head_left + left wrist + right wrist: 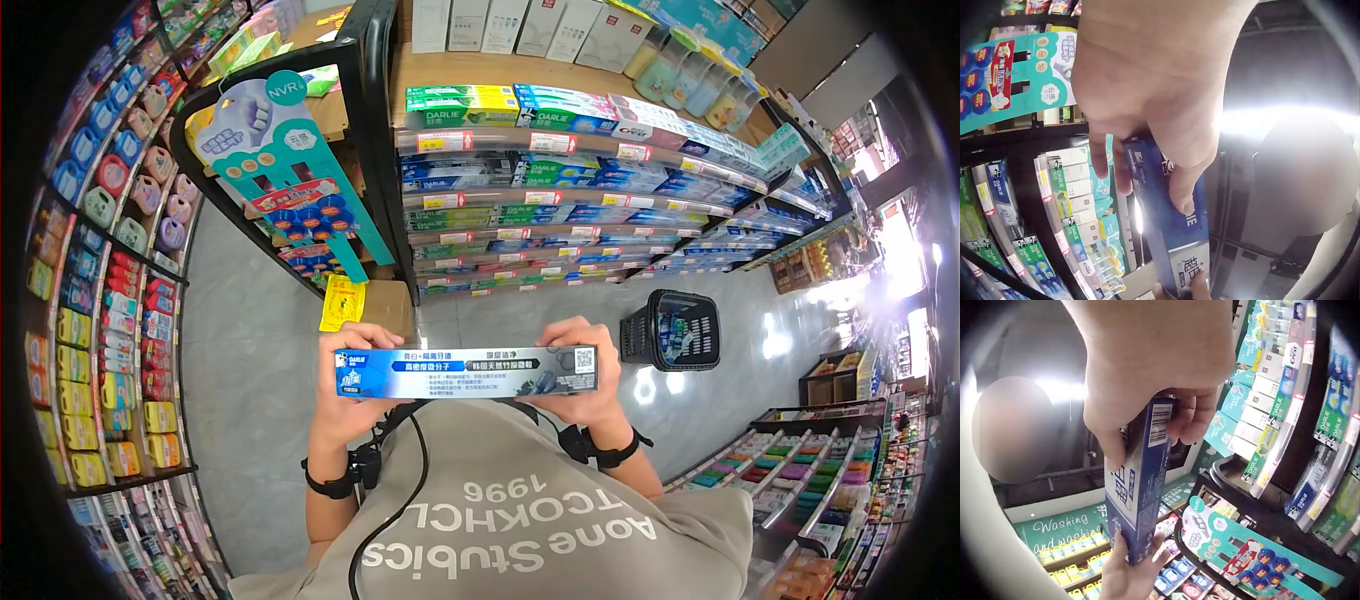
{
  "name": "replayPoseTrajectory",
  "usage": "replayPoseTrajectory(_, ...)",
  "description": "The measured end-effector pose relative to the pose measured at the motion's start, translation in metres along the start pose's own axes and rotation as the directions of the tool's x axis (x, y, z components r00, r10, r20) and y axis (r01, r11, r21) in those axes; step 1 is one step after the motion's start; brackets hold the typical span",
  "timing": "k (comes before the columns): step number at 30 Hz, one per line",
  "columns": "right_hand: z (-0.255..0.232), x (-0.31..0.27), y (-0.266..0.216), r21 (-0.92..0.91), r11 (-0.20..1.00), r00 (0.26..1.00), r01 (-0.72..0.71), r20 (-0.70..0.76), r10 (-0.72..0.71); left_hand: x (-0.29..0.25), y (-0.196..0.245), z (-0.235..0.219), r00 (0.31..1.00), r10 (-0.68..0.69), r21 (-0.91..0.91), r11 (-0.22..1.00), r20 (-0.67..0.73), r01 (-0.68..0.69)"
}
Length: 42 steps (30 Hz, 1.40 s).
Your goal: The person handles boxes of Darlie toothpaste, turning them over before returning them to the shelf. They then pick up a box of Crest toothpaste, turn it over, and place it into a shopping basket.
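Note:
A long blue and white Darlie toothpaste box (465,372) is held level in front of my chest, with a printed side facing up. My left hand (345,412) grips its left end, and my right hand (592,402) grips the right end. In the left wrist view, the left thumb (1182,187) lies along one face of the toothpaste box (1169,228), with fingers round the other side. The right wrist view shows the right hand (1160,369) pinching the end of the toothpaste box (1147,487) beside a barcode. Both ends are partly hidden by the hands.
A shelf rack (560,145) with rows of toothpaste boxes stands ahead. A teal display board (300,190) hangs at its left end. A black basket (672,330) with packages inside sits on the floor to the right. Shelves of bottles (110,300) line the left.

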State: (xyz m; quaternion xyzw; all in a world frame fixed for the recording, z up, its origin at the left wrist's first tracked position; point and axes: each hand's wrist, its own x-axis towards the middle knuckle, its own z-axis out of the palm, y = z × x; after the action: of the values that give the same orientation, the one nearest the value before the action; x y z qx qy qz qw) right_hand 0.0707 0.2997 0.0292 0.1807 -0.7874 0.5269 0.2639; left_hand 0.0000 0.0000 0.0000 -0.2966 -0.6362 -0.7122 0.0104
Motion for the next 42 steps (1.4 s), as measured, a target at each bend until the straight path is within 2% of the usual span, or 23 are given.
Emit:
replayPoseTrajectory(2,0.0,-0.002,-0.002,0.02,0.999,0.998,-0.046,0.037,0.045,0.0,0.001,-0.001,1.0,-0.01,-0.015,1.0,-0.007,0.01)
replayPoseTrajectory(8,0.005,0.0,-0.003,0.004,0.999,0.999,-0.035,0.034,0.034,0.001,0.003,-0.007,1.0,-0.029,0.014,0.999,-0.001,0.029)
replayPoseTrajectory(11,0.008,0.003,0.002,0.033,0.999,1.0,-0.007,-0.02,0.008,0.003,0.004,-0.008,1.0,-0.009,0.011,1.0,-0.015,0.009)
replayPoseTrajectory(17,0.011,-0.001,0.011,0.074,0.995,0.997,-0.072,-0.031,0.074,0.007,0.016,-0.01,0.999,-0.039,0.1,0.994,0.009,0.038)
replayPoseTrajectory(23,0.008,-0.001,0.013,0.1,0.989,0.994,-0.105,-0.012,0.107,0.009,0.019,-0.01,0.999,-0.036,0.105,0.994,0.026,0.033)
replayPoseTrajectory(26,0.006,0.0,0.015,0.028,0.999,0.999,-0.042,-0.007,0.043,0.009,0.019,-0.01,0.999,-0.026,0.137,0.99,0.026,0.022)
replayPoseTrajectory(29,0.003,0.001,0.011,0.033,0.997,0.997,-0.075,-0.022,0.076,0.012,0.016,-0.006,1.0,0.017,0.151,0.988,0.023,-0.02)
replayPoseTrajectory(32,-0.003,0.0,0.017,0.021,0.999,0.998,-0.04,-0.041,0.041,0.021,0.021,-0.002,0.999,0.015,0.161,0.987,0.042,-0.021)
replayPoseTrajectory(42,-0.008,-0.009,0.022,0.042,0.996,0.994,-0.074,-0.077,0.077,0.03,0.019,0.006,0.997,0.045,0.185,0.981,0.069,-0.057)
